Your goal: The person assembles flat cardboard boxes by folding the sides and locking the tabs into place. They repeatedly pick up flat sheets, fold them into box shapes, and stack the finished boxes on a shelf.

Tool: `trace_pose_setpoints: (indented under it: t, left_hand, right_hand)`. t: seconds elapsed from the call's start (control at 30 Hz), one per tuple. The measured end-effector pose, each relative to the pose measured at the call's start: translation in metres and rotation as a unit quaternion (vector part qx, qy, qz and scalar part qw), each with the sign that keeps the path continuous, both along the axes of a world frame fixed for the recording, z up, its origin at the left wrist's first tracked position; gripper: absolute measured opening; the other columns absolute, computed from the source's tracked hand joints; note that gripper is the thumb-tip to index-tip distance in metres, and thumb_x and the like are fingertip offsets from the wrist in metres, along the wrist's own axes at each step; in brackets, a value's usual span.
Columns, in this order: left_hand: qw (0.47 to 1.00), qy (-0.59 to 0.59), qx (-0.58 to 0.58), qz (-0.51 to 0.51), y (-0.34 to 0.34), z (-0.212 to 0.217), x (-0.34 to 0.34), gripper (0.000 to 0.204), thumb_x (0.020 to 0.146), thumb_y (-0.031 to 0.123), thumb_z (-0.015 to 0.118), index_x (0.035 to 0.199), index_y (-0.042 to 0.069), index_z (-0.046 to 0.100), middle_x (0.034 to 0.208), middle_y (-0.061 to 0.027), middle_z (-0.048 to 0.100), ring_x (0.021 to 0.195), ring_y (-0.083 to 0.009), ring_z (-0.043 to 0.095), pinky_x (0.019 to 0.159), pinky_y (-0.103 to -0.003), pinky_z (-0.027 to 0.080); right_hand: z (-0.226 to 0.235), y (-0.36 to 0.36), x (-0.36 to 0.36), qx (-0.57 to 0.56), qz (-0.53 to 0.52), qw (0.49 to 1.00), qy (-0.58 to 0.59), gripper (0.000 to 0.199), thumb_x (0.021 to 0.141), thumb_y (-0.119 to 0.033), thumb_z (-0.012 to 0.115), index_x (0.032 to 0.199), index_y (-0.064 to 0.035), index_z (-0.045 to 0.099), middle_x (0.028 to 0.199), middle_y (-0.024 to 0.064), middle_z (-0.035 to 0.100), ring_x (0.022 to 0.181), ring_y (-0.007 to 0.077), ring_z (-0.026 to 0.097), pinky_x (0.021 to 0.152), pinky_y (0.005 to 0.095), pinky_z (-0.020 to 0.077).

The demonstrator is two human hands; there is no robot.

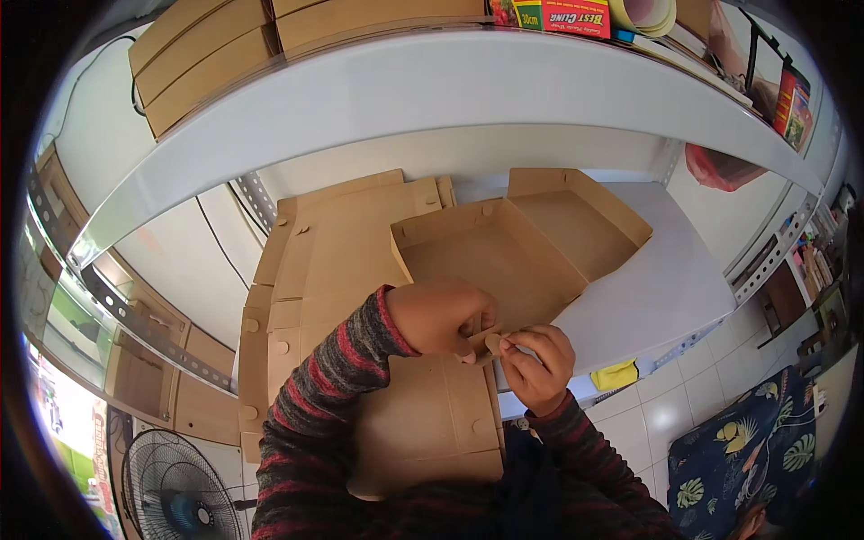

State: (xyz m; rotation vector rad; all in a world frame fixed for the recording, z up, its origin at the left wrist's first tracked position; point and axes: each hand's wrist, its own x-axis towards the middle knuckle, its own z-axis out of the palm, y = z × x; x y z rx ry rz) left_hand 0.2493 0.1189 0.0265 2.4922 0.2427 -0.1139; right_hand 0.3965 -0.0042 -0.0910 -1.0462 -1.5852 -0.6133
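Note:
A brown cardboard box (490, 256) stands open on the shelf, its lid (580, 220) folded back to the far right. At the box's near corner my left hand (445, 319) is closed on the cardboard wall, fingers curled over it. Just right of it, my right hand (540, 360) pinches a small rounded cardboard tab (492, 343) at that same corner between thumb and fingers. Under and left of the box lie flat, unfolded cardboard sheets (342, 243) with similar round tabs. My left wrist hides part of the box's near left side.
A white metal shelf beam (432, 85) crosses above, carrying stacked cardboard boxes (211, 67) and a cling wrap box (562, 16). The grey shelf surface (661, 252) extends right. A yellow cloth (615, 375) sits below its edge. A black fan (180, 490) stands lower left.

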Motion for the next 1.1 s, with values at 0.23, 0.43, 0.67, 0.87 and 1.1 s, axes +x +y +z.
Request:
trace_pose_setpoints:
  t: [0.23,0.43,0.67,0.87,1.1]
  left_hand:
    - [1.0,-0.015,0.012,-0.023,0.0,-0.005,0.001,0.038,0.075,0.013,0.074,0.103,0.0,0.053,0.074,-0.0165,0.066,0.071,-0.0289,0.066,0.061,-0.036,0.048]
    - [0.998,0.004,-0.062,-0.033,-0.001,0.0,0.0,0.031,0.078,0.007,0.068,0.103,-0.002,0.051,0.069,-0.0163,0.065,0.068,-0.0318,0.065,0.062,-0.039,0.047]
    - [0.998,-0.018,-0.023,-0.062,0.001,-0.007,-0.001,0.029,0.084,0.009,0.064,0.108,0.0,0.05,0.068,-0.0127,0.064,0.066,-0.0301,0.063,0.062,-0.038,0.044]
    - [0.997,0.001,-0.028,-0.073,-0.003,-0.004,0.002,0.031,0.084,0.01,0.064,0.11,0.002,0.049,0.066,-0.0105,0.06,0.064,-0.0293,0.06,0.062,-0.038,0.044]
    - [1.0,0.008,-0.006,0.004,-0.01,-0.002,-0.005,0.032,0.082,0.017,0.069,0.104,0.002,0.053,0.078,-0.0135,0.065,0.076,-0.0297,0.064,0.067,-0.037,0.048]
  right_hand:
    - [-0.001,-0.001,-0.001,-0.007,0.003,1.0,0.019,0.014,0.065,0.003,0.073,0.073,-0.0025,0.063,0.083,0.0074,0.063,0.074,0.026,0.061,0.061,0.0346,0.0482]
    - [-0.003,-0.001,0.0,-0.008,-0.001,1.0,0.028,0.014,0.065,0.004,0.073,0.071,-0.0024,0.062,0.082,0.0076,0.063,0.074,0.0265,0.061,0.062,0.0348,0.049]
    - [-0.002,-0.001,-0.001,-0.01,0.002,0.999,0.04,0.013,0.066,0.003,0.074,0.071,-0.0033,0.063,0.083,0.0068,0.064,0.075,0.0263,0.061,0.063,0.0351,0.05]
    - [-0.006,0.001,-0.001,-0.001,-0.01,1.0,0.013,0.013,0.068,0.001,0.074,0.077,-0.0028,0.066,0.085,0.0073,0.065,0.076,0.0268,0.061,0.066,0.0358,0.0512]
    - [0.006,-0.001,0.0,-0.064,0.028,0.996,0.05,0.022,0.069,-0.004,0.074,0.09,-0.0023,0.067,0.093,0.0082,0.065,0.08,0.0268,0.062,0.067,0.0369,0.0517]
